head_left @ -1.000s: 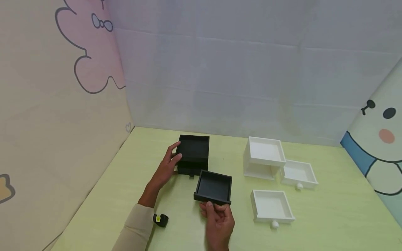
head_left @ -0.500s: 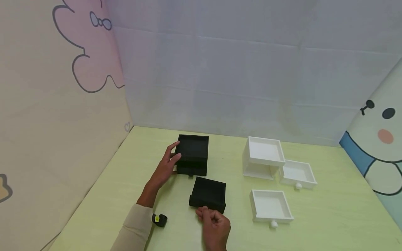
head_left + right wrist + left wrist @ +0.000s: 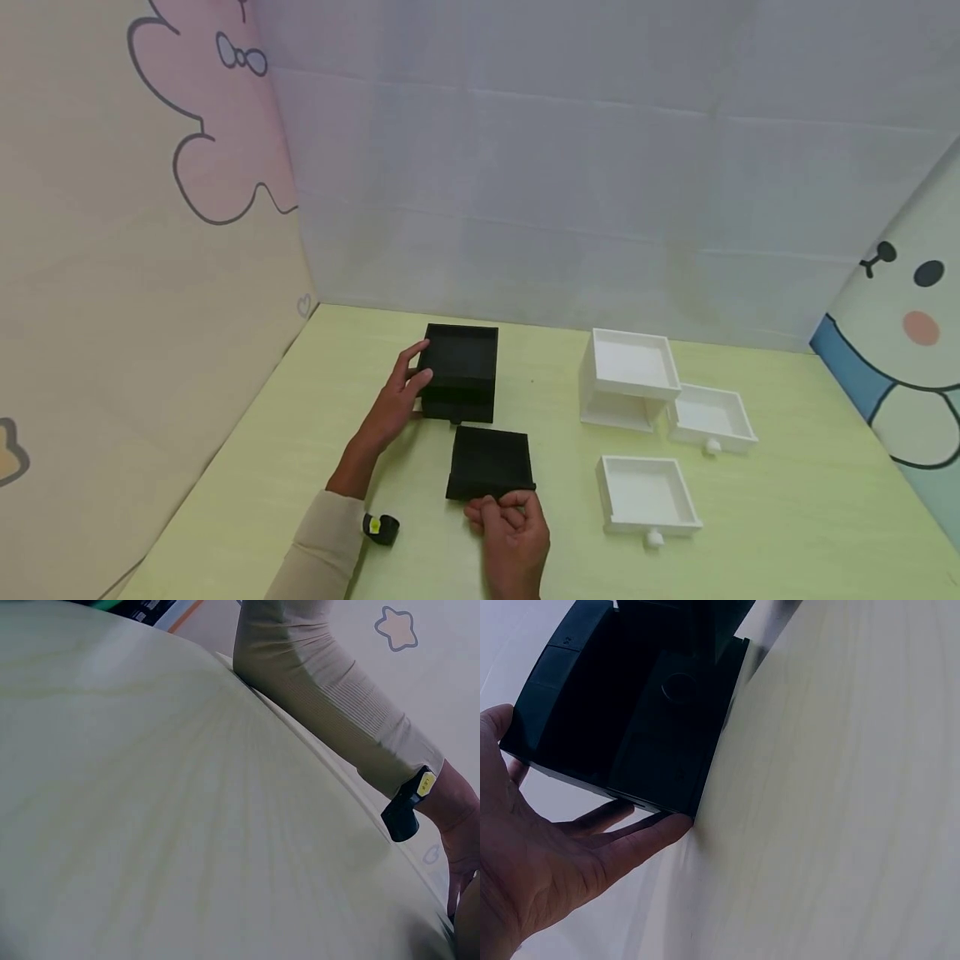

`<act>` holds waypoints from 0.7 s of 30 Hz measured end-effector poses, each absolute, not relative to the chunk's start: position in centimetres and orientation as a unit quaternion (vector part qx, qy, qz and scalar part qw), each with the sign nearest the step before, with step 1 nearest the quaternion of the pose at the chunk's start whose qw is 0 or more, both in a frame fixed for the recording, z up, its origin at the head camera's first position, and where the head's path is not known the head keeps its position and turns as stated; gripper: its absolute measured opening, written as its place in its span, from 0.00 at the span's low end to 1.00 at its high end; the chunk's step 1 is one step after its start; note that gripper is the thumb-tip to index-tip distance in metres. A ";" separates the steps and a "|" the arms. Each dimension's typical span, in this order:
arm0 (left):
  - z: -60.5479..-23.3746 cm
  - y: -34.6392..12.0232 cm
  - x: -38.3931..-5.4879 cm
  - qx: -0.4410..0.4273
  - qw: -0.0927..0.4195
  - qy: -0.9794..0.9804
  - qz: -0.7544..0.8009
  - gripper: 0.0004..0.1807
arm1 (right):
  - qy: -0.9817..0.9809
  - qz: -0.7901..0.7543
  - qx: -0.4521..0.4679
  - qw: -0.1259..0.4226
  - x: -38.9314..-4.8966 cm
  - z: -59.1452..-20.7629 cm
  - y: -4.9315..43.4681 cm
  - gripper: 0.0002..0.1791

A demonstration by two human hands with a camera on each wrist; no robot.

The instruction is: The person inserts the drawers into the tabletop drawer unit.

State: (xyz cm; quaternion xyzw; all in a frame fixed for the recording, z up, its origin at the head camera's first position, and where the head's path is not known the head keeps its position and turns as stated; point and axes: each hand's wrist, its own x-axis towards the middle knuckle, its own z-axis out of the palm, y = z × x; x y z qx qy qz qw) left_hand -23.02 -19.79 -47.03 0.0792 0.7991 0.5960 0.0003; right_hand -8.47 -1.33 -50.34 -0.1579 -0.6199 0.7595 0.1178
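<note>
A black two-level cabinet (image 3: 459, 354) stands at the back left of the table. My left hand (image 3: 388, 408) rests against its left side, fingers spread and fairly straight, with tips over the top edge. In the left wrist view, the cabinet (image 3: 656, 742) shows a dark upper slot above a lower drawer front with a round knob (image 3: 679, 688). Before the cabinet, my right hand (image 3: 513, 533) pinches a loose black drawer (image 3: 491, 458) at its front; the fingers hide its knob. The drawer is apart from the cabinet in the head view.
On the right stands a white cabinet (image 3: 637, 362) with an open front. Two white drawers with round knobs lie near it, one drawer (image 3: 712, 412) beside it and another drawer (image 3: 648, 487) nearer. A fabric wall (image 3: 525, 208) rises behind the table.
My right hand has moved the black drawer left and down in the head view, turning it straighter with the cabinet and tilting its face. My left hand has stayed on the cabinet.
</note>
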 end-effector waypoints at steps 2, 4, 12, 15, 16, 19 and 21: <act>-47.0 -19.8 -23.0 0.079 0.003 0.799 0.597 0.28 | -0.620 0.760 -0.162 0.110 -8.5 -50.3 -1.3 0.08; -46.9 -19.8 -23.0 0.081 0.004 0.799 0.596 0.28 | -0.620 0.760 -0.160 0.109 -8.4 -50.2 -1.3 0.08; -46.8 -19.7 -22.9 0.078 0.005 0.791 0.606 0.28 | -0.613 0.773 -0.102 0.125 -8.3 -50.2 -1.0 0.06; -46.9 -19.7 -23.0 0.075 0.005 0.791 0.607 0.28 | -0.607 0.779 -0.082 0.131 -8.2 -50.1 -0.9 0.06; -46.9 -19.7 -23.0 0.074 0.004 0.792 0.606 0.28 | -0.607 0.780 -0.077 0.133 -8.2 -50.1 -0.9 0.06; -47.0 -19.8 -23.0 0.072 0.004 0.792 0.606 0.27 | -0.606 0.781 -0.060 0.138 -8.2 -50.2 -0.9 0.07; -47.0 -19.8 -23.0 0.074 0.004 0.793 0.605 0.27 | -0.608 0.780 -0.050 0.142 -8.1 -50.3 -0.9 0.07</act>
